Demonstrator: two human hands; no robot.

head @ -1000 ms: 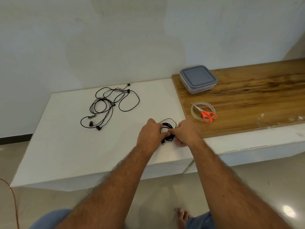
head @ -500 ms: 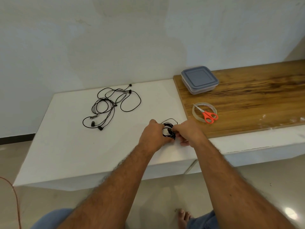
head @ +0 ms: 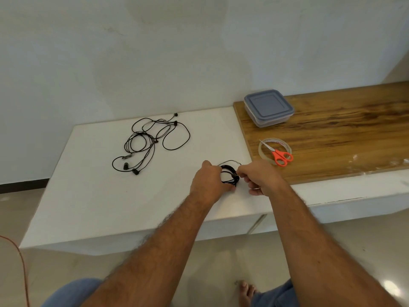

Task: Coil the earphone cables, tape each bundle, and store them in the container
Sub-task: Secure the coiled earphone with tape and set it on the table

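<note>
A person stands at a white counter [head: 99,196], both bare forearms reaching forward. Compared with a second ago, the small black coil [head: 230,175] between the hands looks tighter and more gathered, and the hands have drawn slightly apart so more of it shows. That suggests the coiling of this first earphone is nearly done, with taping next.

The left hand [head: 209,181] has its fingers curled around the coil's left side, holding it. The right hand [head: 260,177] pinches the coil's right edge with narrow fingertips, where a thin pale loop arcs above; whether that is cable or tape is unclear.

The coil sits near the counter's front edge. At about 10 o'clock from it, well apart, lies a loose tangle of thin, glossy black earphone cables [head: 150,142] with small earbuds, not yet coiled.

At 2 o'clock, on a warm, streaked wooden board [head: 343,134], rests a clear tape roll [head: 263,151] with orange-handled scissors [head: 280,157] lying across it. Farther, at 1 o'clock, is a square translucent plastic container [head: 269,109], its grey-blue lid on.
</note>
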